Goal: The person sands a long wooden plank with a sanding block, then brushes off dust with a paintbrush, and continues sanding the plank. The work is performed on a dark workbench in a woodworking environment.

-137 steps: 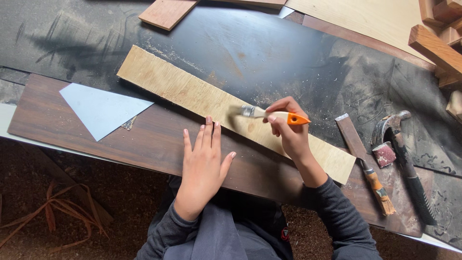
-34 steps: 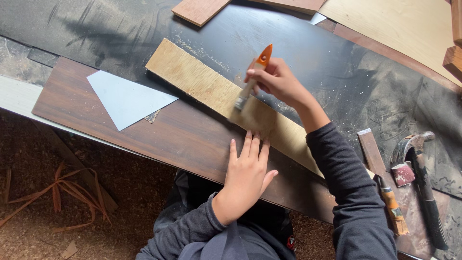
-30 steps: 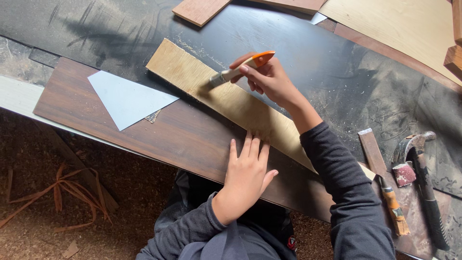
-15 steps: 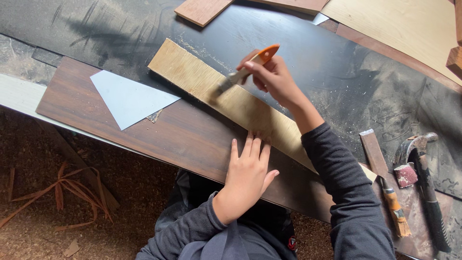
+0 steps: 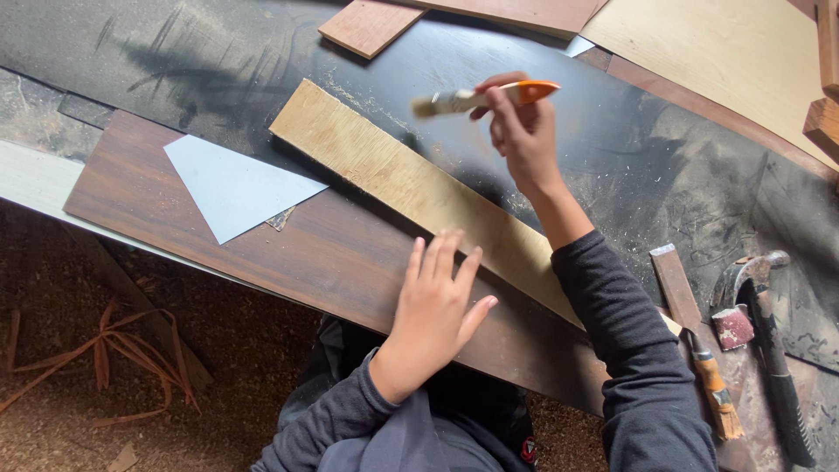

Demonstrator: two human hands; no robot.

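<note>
1. The right hand (image 5: 522, 131) pinches a small brush (image 5: 483, 96) with an orange handle; its fingers (image 5: 500, 103) are closed round the handle near the ferrule, and the bristles point away from them toward the person's left.
2. The brush appears lifted off the wood: its bristles hang over the dark worktop (image 5: 218, 61), just beyond the far long edge of the pale plywood strip (image 5: 411, 188).
3. From the right fingers the strip lies below and nearer the body. Its long axis runs diagonally, from far-left down toward near-right, where it passes under the right forearm.
4. The left hand (image 5: 433, 306) lies flat with its fingers (image 5: 444, 259) spread and extended. The fingertips touch the strip's near edge, and the palm rests on the dark brown board (image 5: 262, 245) beneath.
5. The left hand is the nearer one to the strip, being in contact; the right hovers just beside it.
6. To the right of the right forearm lie a chisel (image 5: 712, 385) and a hammer (image 5: 769, 350), well apart from both hands.
</note>
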